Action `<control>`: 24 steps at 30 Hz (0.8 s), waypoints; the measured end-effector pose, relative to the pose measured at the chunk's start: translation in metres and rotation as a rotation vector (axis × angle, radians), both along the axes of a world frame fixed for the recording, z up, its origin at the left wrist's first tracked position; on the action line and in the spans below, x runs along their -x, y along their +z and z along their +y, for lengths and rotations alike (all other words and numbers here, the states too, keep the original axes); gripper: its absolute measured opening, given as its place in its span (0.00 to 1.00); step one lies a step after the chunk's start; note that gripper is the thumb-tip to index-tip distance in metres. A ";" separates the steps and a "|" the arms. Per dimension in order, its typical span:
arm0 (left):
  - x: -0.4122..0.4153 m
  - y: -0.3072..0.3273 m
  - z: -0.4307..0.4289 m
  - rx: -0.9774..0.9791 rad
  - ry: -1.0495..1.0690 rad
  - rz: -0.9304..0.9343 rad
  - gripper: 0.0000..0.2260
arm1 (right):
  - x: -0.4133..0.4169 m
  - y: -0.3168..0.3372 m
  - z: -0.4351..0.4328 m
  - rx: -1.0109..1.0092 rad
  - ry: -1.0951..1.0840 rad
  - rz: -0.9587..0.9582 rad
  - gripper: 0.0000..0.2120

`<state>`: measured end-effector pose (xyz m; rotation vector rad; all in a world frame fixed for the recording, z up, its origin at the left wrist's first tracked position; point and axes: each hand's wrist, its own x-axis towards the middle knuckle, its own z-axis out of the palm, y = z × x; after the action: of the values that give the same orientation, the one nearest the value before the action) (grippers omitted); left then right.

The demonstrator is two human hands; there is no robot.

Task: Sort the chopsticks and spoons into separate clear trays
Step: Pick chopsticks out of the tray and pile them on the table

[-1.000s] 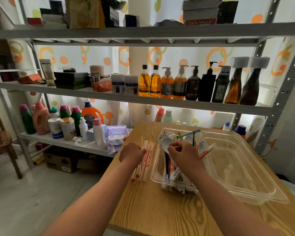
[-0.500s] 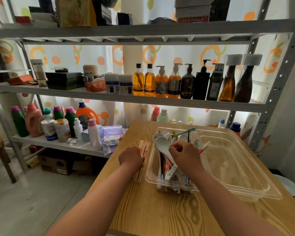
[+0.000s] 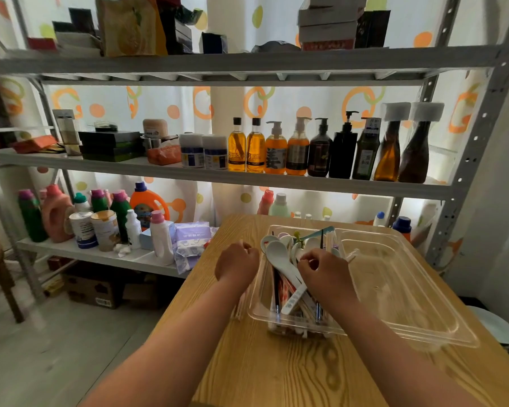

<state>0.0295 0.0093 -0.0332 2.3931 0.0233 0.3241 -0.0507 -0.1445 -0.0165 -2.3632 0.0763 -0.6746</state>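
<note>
chopsticks point(image 3: 278, 292) lie half hidden under spoons point(image 3: 279, 254), right hand point(image 3: 325, 267).

Spoons point(image 3: 279, 254) in left tray point(image 3: 257, 301)

Two bare forearms are seen, and no sleeve is shown anywhere along them up to the lower edge of the view. The left hand point(image 3: 238, 264) and the right hand point(image 3: 325, 270) are uncovered: no glove is worn. No ring, watch or band can be made out on the fingers or wrists.
</note>
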 end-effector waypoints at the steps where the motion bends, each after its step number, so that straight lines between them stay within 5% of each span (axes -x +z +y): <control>1: 0.002 0.004 -0.006 0.018 -0.029 0.023 0.13 | 0.000 -0.003 -0.001 0.034 -0.033 0.001 0.08; 8: 0.013 -0.014 -0.025 -0.142 -0.071 0.092 0.17 | 0.007 -0.011 -0.011 0.364 -0.341 0.037 0.14; 15: 0.019 -0.017 -0.020 0.042 -0.135 0.007 0.15 | 0.009 -0.026 -0.017 0.283 -0.279 0.089 0.16; 24: 0.024 -0.014 -0.021 -0.017 -0.118 -0.012 0.15 | 0.014 -0.029 -0.017 0.265 -0.296 0.088 0.12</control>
<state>0.0051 -0.0121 -0.0470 2.3968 -0.1265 0.2844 -0.0648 -0.1618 -0.0451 -2.6657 0.4048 -0.7584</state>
